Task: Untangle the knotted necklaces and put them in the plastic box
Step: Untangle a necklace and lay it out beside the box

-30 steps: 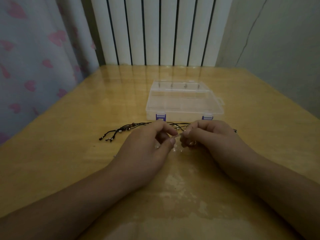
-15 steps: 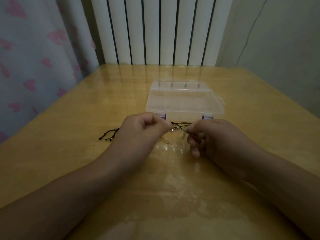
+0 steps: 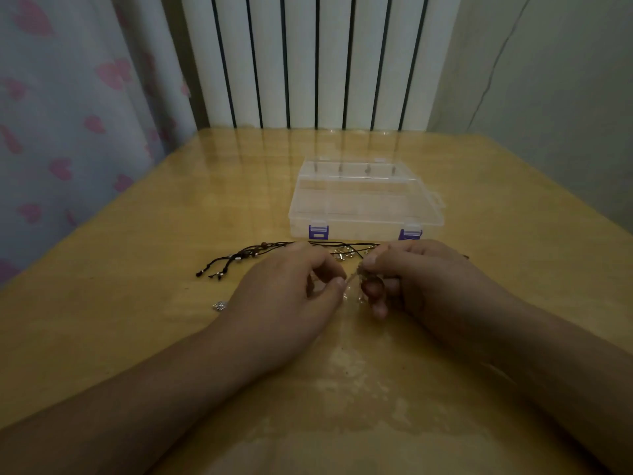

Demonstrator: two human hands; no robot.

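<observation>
The knotted necklaces (image 3: 260, 252) are thin black cords strung with small brown and silver beads, lying on the wooden table (image 3: 137, 303) just in front of the plastic box (image 3: 364, 200). Their loose ends fan out to the left of the box, tipped with tiny metal beads, while the middle runs along the box's front edge and disappears between the hands. A few small silver charms (image 3: 344, 253) sit in the tangle near the box's front. A separate small silver piece (image 3: 219, 306) lies apart on the table, well left of the box and nearer the person.

The box is clear, with its lid shut and two purple latches (image 3: 318, 232) on the front; nothing shows inside it.

The left hand (image 3: 287, 296) has its fingers curled, thumb and forefinger pinching a fine strand. The right hand (image 3: 421, 279) is likewise curled, its fingertips pinching the knotted part just in front of the box.
</observation>
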